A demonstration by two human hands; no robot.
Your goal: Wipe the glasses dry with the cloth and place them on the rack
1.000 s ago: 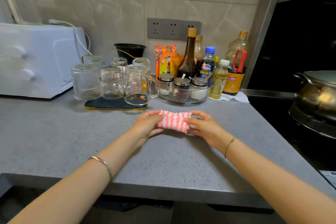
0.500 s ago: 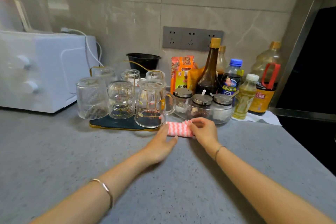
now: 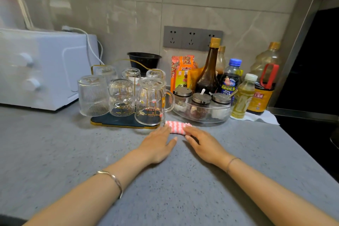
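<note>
While the rack (image 3: 102, 122) carries inverted glasses (image 3: 121, 97) and the bowl (image 3: 225, 113) three lidded jars (image 3: 200, 98), I see the cloth (image 3: 177, 127) on the tabletop (image 3: 73, 152) beside both; left hand (image 3: 157, 145) and right hand (image 3: 203, 145), previously pinching, now touch it flat-fingered.

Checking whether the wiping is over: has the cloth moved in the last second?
Yes. The cloth has gone back across the counter, and now lies close to the rack and the glass bowl.

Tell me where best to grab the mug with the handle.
Probably by its handle, coming from the right: the mug stands upside down at the rack's front right corner, handle sticking out right, toward the bowl.
</note>
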